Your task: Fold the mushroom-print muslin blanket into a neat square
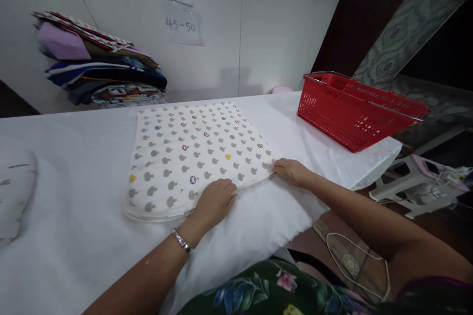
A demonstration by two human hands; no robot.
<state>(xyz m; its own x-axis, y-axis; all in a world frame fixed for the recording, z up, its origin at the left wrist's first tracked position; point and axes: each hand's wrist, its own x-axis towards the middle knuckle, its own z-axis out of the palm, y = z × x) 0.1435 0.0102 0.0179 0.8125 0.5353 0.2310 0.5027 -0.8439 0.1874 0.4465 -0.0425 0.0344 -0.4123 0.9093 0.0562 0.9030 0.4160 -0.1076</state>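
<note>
A white cloth (207, 147) printed with grey and a few coloured mushrooms lies folded flat in layers in front of me. My left hand (217, 199) has its fingers curled over the near edge, close to the middle. At the near right corner, my right hand (291, 172) pinches the layers between thumb and fingers. The rounded near left corner of the cloth rests untouched on the table. Both thumbs are partly hidden.
The table wears a white tablecloth (84, 167). A red basket (332, 108) stands at the right end, and stacked folded fabrics (107, 66) sit at the back left. Another pale printed cloth (16, 192) lies at the left edge. A white stool (417, 177) is beyond the table's right end.
</note>
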